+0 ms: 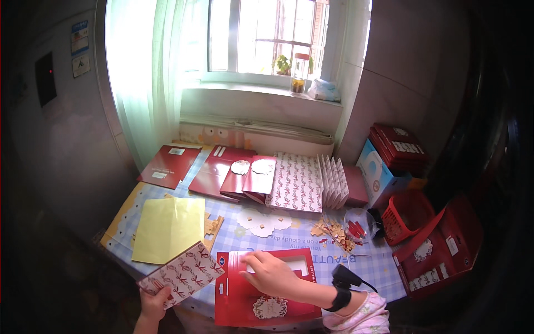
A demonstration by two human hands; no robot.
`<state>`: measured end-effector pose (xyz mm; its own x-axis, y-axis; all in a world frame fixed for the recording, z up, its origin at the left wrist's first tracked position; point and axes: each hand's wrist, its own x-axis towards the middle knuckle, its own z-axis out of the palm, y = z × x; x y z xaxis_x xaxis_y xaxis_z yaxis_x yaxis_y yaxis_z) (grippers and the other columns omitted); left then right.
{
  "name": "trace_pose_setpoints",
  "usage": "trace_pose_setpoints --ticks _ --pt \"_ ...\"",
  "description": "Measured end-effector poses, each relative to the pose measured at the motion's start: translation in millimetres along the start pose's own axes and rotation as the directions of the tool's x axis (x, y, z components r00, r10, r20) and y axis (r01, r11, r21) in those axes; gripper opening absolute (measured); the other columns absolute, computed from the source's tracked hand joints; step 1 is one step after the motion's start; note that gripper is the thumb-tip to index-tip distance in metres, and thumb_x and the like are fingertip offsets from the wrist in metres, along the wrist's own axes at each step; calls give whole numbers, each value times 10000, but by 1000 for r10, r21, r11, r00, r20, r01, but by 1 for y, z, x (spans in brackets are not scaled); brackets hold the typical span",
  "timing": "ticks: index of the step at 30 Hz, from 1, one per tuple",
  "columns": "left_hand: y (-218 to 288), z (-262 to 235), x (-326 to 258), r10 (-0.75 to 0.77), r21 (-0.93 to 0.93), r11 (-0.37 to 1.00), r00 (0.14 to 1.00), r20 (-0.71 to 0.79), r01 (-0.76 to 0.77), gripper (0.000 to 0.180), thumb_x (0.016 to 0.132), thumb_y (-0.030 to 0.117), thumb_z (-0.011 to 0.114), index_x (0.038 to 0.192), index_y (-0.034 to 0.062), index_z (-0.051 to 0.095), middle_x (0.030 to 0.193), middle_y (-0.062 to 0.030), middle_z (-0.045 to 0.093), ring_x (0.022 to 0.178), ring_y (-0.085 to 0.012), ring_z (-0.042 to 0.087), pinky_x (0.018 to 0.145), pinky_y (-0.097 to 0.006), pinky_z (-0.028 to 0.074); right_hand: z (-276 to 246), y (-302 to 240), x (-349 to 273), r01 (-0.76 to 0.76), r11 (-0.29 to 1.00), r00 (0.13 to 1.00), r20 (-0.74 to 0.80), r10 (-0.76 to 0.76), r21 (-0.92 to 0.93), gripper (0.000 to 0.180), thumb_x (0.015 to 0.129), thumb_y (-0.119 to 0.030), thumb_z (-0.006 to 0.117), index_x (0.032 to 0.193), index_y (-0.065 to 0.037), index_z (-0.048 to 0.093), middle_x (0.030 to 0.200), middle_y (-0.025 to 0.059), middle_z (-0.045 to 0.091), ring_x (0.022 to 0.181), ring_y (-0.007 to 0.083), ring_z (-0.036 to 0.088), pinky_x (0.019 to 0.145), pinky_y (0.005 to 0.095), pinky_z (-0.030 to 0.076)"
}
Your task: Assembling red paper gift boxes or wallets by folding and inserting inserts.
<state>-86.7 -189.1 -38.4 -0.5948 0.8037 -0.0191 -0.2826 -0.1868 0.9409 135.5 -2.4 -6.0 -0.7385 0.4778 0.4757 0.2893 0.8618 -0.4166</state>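
Note:
My left hand (154,303) grips the lower corner of a card wallet (186,273) with a red leaf-and-bow print on white, held tilted at the table's near edge. My right hand (272,273) is over a flat red cardboard package (233,306) with a window cut-out and a white ornate label (270,307). Its fingers are apart and slightly bent, at the package's left part near a pale strip; whether the fingertips press on it is hard to see. A black strap with a small device (340,292) circles my right wrist.
Behind lie a yellow paper sheet (167,231), red folders (169,167), printed cards (295,181), and white scalloped labels (264,222). Small wooden pieces (334,231) are piled by a clear round container (357,222). A red basket (409,214) and an open red box (439,250) stand right.

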Motion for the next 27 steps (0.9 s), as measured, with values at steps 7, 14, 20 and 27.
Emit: trace_pose_setpoints --ticks 7,14,20,27 --pt "1 8 3 -294 -51 954 954 52 297 310 771 -49 517 1079 -45 485 896 -165 605 671 -226 634 465 -324 554 -4 9 -50 -107 978 969 202 142 -178 240 821 -302 551 764 -69 559 712 90 570 643 253 569 542 348 454" --pt "-14 30 -21 -457 -99 884 889 23 457 421 806 21 536 1203 47 399 1007 -123 589 766 -207 627 482 -296 533 5 9 -57 -61 994 994 87 68 -89 216 831 -252 537 707 -76 529 606 73 540 568 229 556 503 332 440" --pt "-21 27 -28 -469 -64 878 879 93 475 418 803 24 544 1197 40 404 1002 -126 591 761 -206 627 482 -297 532 5 9 -59 -90 993 994 59 94 -79 184 827 -238 540 787 -64 496 599 84 526 537 237 551 470 332 433" --pt "-24 21 -25 -467 -35 876 866 179 480 415 799 28 553 1189 32 411 996 -129 592 755 -205 628 483 -297 530 5 8 -59 -107 993 993 57 104 56 212 822 -226 548 852 -34 464 724 125 515 559 274 557 476 360 438"
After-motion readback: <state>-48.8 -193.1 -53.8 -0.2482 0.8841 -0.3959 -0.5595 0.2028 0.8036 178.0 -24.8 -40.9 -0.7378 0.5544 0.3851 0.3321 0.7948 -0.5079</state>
